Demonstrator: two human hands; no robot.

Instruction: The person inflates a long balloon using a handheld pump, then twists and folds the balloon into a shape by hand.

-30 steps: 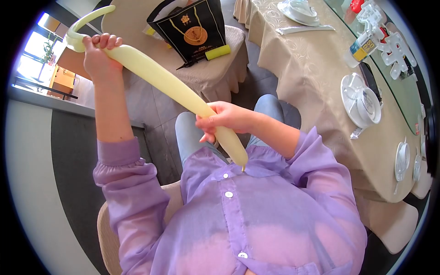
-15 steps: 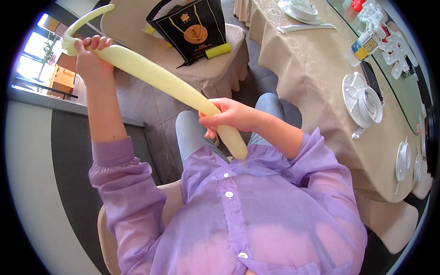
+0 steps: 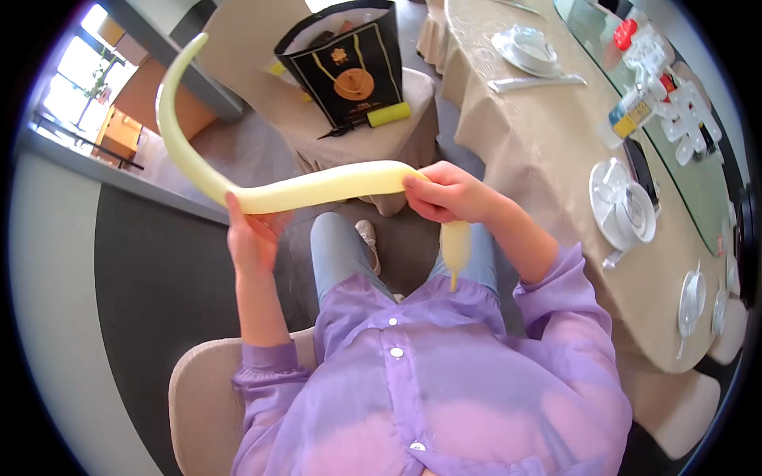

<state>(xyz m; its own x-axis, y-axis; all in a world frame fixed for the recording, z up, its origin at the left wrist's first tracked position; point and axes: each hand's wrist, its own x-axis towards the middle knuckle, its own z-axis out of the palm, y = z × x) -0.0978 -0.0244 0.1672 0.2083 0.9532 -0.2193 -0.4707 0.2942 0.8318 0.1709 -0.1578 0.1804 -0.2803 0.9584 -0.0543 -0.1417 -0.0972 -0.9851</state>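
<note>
Lowered since earlier, the left hand (image 3: 255, 238) touches the yellow balloon (image 3: 325, 189) from below, whether closed I cannot tell; the right hand (image 3: 448, 193) pinches it, nozzle end (image 3: 455, 247) hanging beneath its fingers.

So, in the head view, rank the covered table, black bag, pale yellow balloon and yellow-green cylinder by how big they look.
1. Covered table
2. Black bag and pale yellow balloon: too close to rank; the balloon is longer but narrower, and looks nearer the camera
3. Yellow-green cylinder
</note>
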